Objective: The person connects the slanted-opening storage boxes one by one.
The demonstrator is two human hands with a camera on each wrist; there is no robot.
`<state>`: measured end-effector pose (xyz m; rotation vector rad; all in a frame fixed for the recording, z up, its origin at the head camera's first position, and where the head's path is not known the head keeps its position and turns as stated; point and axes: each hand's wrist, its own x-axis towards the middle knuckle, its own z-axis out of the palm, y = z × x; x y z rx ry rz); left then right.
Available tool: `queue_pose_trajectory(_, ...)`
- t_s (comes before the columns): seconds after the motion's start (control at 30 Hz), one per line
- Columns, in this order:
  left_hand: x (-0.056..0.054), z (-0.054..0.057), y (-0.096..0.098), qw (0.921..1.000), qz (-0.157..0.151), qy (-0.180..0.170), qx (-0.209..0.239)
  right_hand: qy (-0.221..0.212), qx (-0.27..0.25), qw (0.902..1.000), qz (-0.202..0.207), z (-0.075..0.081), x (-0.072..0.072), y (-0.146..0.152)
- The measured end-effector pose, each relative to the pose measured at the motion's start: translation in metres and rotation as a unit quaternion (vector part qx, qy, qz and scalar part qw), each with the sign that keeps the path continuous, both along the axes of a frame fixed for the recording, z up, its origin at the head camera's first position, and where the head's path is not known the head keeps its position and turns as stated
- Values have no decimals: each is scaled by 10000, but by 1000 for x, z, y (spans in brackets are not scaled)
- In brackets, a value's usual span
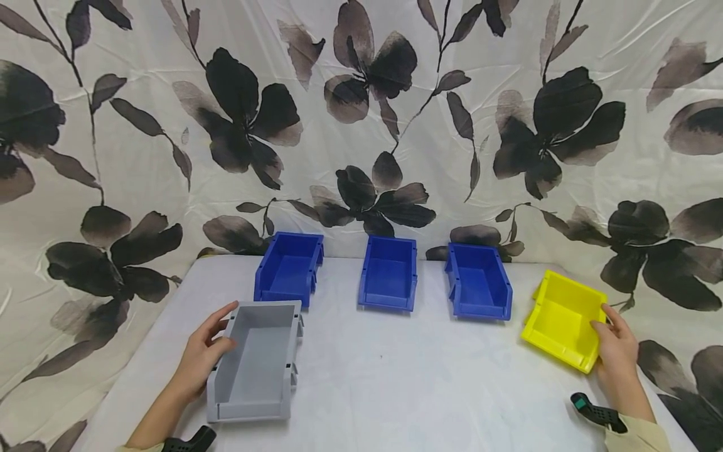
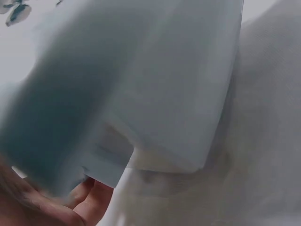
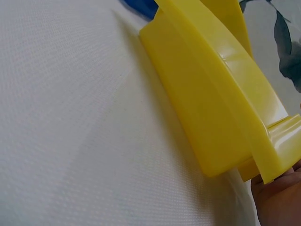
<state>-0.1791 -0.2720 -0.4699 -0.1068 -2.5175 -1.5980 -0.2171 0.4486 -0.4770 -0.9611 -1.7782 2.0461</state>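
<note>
A long grey storage bin [image 1: 262,361] is at the near left of the table in the head view. My left hand [image 1: 198,358] grips its left side wall, thumb over the rim; the left wrist view shows the grey bin [image 2: 174,94] close up, blurred, with fingers below it. At the right, a yellow storage bin [image 1: 565,320] sits turned at an angle. My right hand [image 1: 618,351] holds its right edge, thumb inside and fingers outside. In the right wrist view the yellow bin [image 3: 202,103] appears tilted over the white cloth, with part of the hand at the lower right corner.
Along the far edge of the white table [image 1: 423,389] stand three blue bins: a left one [image 1: 289,267], a middle one [image 1: 388,273] and a right one [image 1: 480,282]. Behind the table hangs a flower-patterned cloth [image 1: 316,144]. The grey bin lies just in front of the left blue bin.
</note>
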Motion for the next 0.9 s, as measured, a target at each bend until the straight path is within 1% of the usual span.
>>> queue_pose_trajectory(0.27,-5,-7,4,9999,-40,100,-76,80,-129,9999,50,-3,4,0)
queue_pose_trajectory(0.47,-6,-9,5,9999,-4,-89,-90,159,-151,9996,149,-1,2,-1)
queue_pose_trajectory(0.53,-6,-11,5,9999,2,-100,-94,182,-158,9996,163,0,1,-1)
queue_pose_trajectory(0.7,-7,-15,6,9999,-38,32,-114,226,-281,9993,106,1,2,-2)
queue_pose_trajectory(0.8,-7,-15,7,9998,-36,102,-135,272,-438,9987,51,0,3,-1)
queue_pose_trajectory(0.9,-7,-15,7,9998,-5,62,-164,276,-529,9982,4,0,4,-2)
